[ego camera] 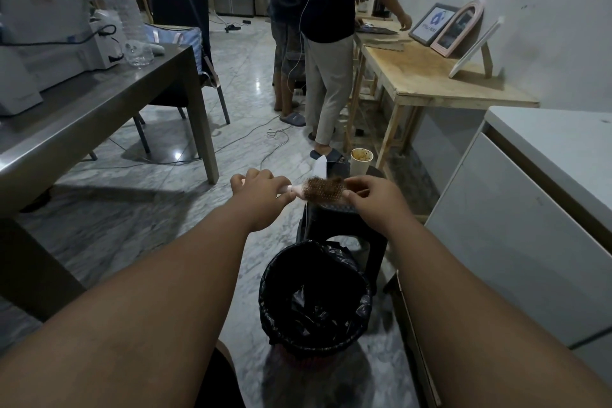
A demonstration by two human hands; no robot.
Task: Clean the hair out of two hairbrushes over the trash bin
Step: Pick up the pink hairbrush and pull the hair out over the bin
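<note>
A pink hairbrush point(318, 190) clogged with brown hair is held level in front of me, above a black stool point(344, 225). My left hand point(261, 189) grips its pink handle. My right hand point(371, 195) pinches the far end of the brush head, at the hair. The trash bin point(314, 295), lined with a black bag, stands on the floor just nearer to me than the brush and below it. A second hairbrush is not clearly visible.
A grey metal table point(99, 109) with a bottle and appliances runs along the left. A white cabinet point(530, 225) stands at right. Two people point(324, 43) stand ahead by a wooden table point(430, 76). A paper cup point(361, 159) sits behind the stool. Cables lie on the marble floor.
</note>
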